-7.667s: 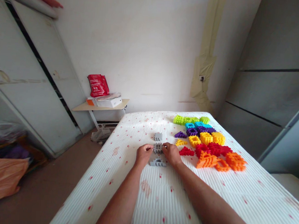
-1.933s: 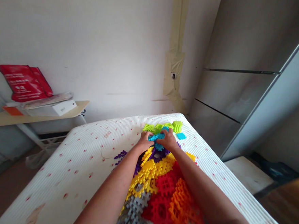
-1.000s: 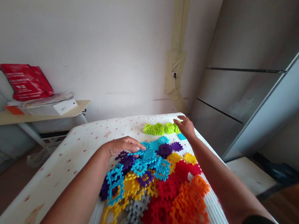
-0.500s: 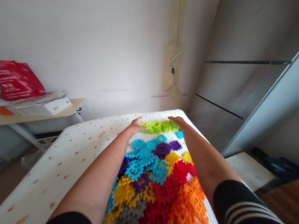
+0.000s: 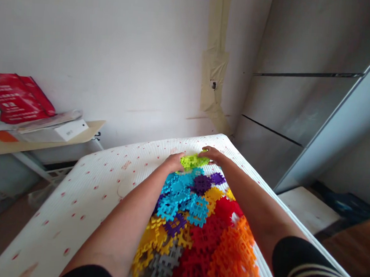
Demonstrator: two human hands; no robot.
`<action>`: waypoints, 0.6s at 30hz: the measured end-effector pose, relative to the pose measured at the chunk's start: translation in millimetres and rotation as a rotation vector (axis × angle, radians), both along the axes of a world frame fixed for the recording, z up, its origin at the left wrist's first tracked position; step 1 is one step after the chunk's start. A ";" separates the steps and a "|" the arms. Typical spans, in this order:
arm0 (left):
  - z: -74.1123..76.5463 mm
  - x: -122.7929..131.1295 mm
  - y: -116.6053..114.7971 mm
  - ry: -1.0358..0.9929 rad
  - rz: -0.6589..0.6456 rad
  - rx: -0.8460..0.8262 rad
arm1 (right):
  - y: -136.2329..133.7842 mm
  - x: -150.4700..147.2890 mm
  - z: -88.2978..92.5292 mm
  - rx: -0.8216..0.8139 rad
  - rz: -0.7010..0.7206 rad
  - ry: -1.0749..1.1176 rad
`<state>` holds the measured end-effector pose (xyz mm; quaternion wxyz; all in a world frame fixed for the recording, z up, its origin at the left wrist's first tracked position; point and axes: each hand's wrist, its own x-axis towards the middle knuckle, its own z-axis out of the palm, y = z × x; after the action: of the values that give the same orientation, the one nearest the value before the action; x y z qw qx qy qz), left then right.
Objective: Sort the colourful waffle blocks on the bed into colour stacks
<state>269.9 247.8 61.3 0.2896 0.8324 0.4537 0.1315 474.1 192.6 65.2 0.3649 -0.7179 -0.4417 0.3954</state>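
Note:
At the far end of the mattress, lime-green interlocking plastic pieces form a bunched heap between my hands. My left hand curls round the heap's left end, with its fingers partly hidden. My right hand is closed over the right end, thumb and fingers bent round the pieces. Just nearer to me lie blue pieces and purple pieces. Toward my body spread yellow pieces, red pieces, orange pieces and grey pieces, many overlapping.
The pieces lie on a white ribbed mattress with red marks. A wall stands behind it, a grey cabinet to the right. On the left, a small table bears a white box and a red bag.
Both hands have moved inward, toward each other, and closed on the lime-green pieces. The heap is now squeezed narrower, where before it was a longer row between spread fingers.

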 end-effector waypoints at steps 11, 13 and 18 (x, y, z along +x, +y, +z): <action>22.8 -38.5 -22.0 -0.215 0.016 -0.053 | -26.4 -24.0 9.9 0.131 0.143 0.488; 25.4 -42.1 -29.2 -0.269 -0.004 -0.064 | -33.3 -33.6 10.9 0.126 0.189 0.536; 31.2 -49.1 -53.3 -0.385 -0.032 -0.088 | -50.1 -62.9 17.1 0.176 0.229 0.678</action>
<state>220.9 194.4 92.5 0.4091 0.7856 0.3820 0.2636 411.2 142.6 82.3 0.5045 -0.4578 -0.4054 0.6095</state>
